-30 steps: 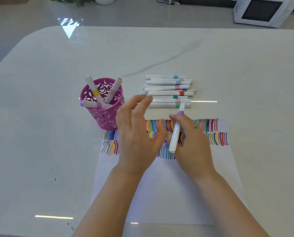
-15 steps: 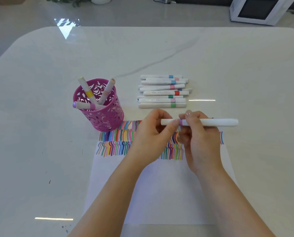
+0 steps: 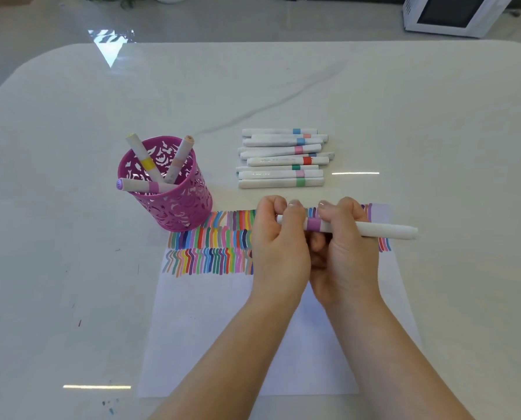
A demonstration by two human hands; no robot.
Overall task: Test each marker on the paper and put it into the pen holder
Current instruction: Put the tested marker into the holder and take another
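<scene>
- Gripping the marker (image 3: pixel 383 231) level above the paper (image 3: pixel 222 328), left hand (image 3: pixel 279 250) and right hand (image 3: pixel 347 256) both curl round it.
- Likely light, stiff, slick: hold close beside the purple band (image 3: pixel 313 224), pull ends straight apart.

The table (image 3: pixel 404 110) is smooth and shiny like polished stone. The paper (image 3: pixel 210 334) looks flat and dull. The pink pen holder (image 3: pixel 174 207) has cut-out holes. The markers (image 3: pixel 280 160) look like smooth white plastic

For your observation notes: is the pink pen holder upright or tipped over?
Upright: the pen holder stands on its base, three markers poking from its top.
</scene>
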